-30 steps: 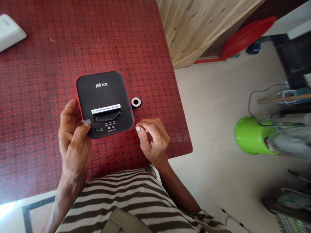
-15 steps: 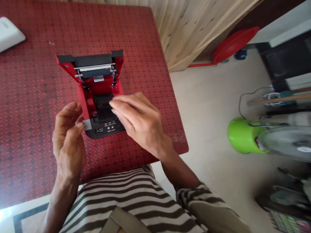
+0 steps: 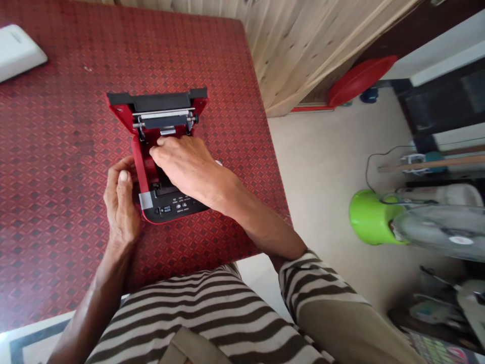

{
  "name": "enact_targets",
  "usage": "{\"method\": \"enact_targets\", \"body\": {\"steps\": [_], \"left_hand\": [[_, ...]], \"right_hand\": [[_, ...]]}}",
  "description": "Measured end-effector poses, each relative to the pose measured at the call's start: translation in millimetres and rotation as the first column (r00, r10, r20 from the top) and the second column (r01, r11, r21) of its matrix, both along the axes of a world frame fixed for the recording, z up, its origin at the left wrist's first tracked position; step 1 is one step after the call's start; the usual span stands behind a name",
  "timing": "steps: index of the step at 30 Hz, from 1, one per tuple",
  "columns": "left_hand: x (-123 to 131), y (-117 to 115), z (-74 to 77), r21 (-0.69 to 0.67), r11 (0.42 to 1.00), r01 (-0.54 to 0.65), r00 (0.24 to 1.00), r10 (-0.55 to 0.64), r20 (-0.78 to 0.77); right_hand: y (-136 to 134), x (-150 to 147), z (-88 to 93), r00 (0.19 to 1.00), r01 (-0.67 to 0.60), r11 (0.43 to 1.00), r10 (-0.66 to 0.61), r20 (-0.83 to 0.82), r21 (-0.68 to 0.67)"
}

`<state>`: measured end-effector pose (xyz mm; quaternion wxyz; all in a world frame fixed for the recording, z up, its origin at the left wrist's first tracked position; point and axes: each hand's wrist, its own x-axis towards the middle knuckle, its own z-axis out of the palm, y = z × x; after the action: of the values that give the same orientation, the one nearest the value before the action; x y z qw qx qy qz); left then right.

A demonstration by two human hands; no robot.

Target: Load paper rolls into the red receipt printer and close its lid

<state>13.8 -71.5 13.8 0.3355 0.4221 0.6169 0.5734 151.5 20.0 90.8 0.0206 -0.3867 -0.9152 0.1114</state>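
A red and black label printer stands on the table with its lid raised, showing the metal bar and dark roller on the lid's underside. My left hand is closed around the printer's left side, thumb bent on the near side and fingertips partly out of sight. Over the open compartment lies my right hand, its fingers curled down and together. Their tips are hidden inside, so I cannot tell what they hold. Below it shows the black front panel with small printed symbols and a pale sticker at its left corner.
The table has a red patterned cover. A white device lies at its far left. Wooden panelling borders the far side. On the floor to the right are a green bucket and a fan.
My right hand has moved deeper and farther left over the compartment, its fingertips going out of sight. My left hand has closed in against the printer's side. The view has shifted slightly.
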Motion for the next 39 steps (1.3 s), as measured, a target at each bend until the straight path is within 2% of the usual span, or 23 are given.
{"method": "enact_targets", "body": {"steps": [3, 8, 12, 16, 20, 22, 24, 27, 28, 30, 34, 36, 39], "left_hand": [[0.9, 0.4, 1.6, -0.005, 1.000, 0.004, 0.999, -0.003, 0.053], [1.2, 1.8, 2.8, -0.011, 1.000, -0.014, 1.000, 0.014, 0.022], [1.7, 1.2, 4.7, -0.040, 0.999, 0.018, 0.998, -0.016, 0.053], [0.3, 0.0, 5.1, -0.051, 0.998, 0.028, 0.999, -0.030, -0.040], [-0.3, -0.7, 5.1, -0.063, 0.998, 0.018, 0.999, -0.021, -0.040], [0.1, -0.7, 6.2, -0.081, 0.997, 0.008, 0.998, -0.013, -0.056], [0.6, -0.6, 7.5, -0.100, 0.995, 0.002, 0.997, -0.009, -0.074], [1.3, -0.3, 8.2, -0.102, 0.995, 0.003, 0.998, -0.009, -0.057], [1.5, -0.2, 7.9, -0.099, 0.995, 0.002, 0.998, -0.008, -0.058], [1.7, -0.2, 6.8, -0.093, 0.996, -0.008, 0.998, 0.002, -0.066], [1.9, -0.4, 5.4, -0.088, 0.996, -0.036, 0.996, 0.028, -0.089], [2.0, -0.5, 5.8, -0.088, 0.995, -0.036, 0.993, 0.026, -0.115], [1.8, -0.3, 5.9, -0.074, 0.996, -0.043, 0.990, 0.032, -0.138]], "right_hand": [[0.3, 3.4, 0.5, 0.997, -0.039, 0.999, 0.038, 0.062, 0.010], [-5.6, 10.8, 1.2, 0.999, -0.014, 0.999, 0.016, -0.039, 0.042], [-5.0, 13.4, 1.5, 0.999, 0.017, 0.999, -0.015, -0.051, 0.035], [-4.5, 10.3, 3.8, 1.000, -0.016, 0.999, 0.017, -0.025, 0.038], [-12.7, 14.7, 15.1, 0.999, -0.005, 0.999, 0.007, -0.033, 0.045], [-17.5, 27.0, 27.1, 0.994, -0.007, 0.999, 0.011, -0.110, 0.031], [-19.1, 46.7, 40.0, 0.958, -0.028, 0.999, 0.020, -0.288, -0.025], [-9.2, 81.3, 46.0, 0.803, 0.038, 0.986, -0.125, -0.583, -0.159], [-1.9, 91.2, 41.2, 0.741, 0.098, 0.975, -0.205, -0.640, -0.199], [17.1, 105.2, 19.9, 0.620, 0.214, 0.952, -0.306, -0.723, -0.220], [52.5, 108.5, -44.8, 0.418, 0.308, 0.896, -0.430, -0.800, -0.321], [57.8, 103.7, -70.5, 0.392, 0.303, 0.883, -0.457, -0.798, -0.357], [51.0, 97.5, -90.6, 0.414, 0.327, 0.874, -0.475, -0.777, -0.360]]}}
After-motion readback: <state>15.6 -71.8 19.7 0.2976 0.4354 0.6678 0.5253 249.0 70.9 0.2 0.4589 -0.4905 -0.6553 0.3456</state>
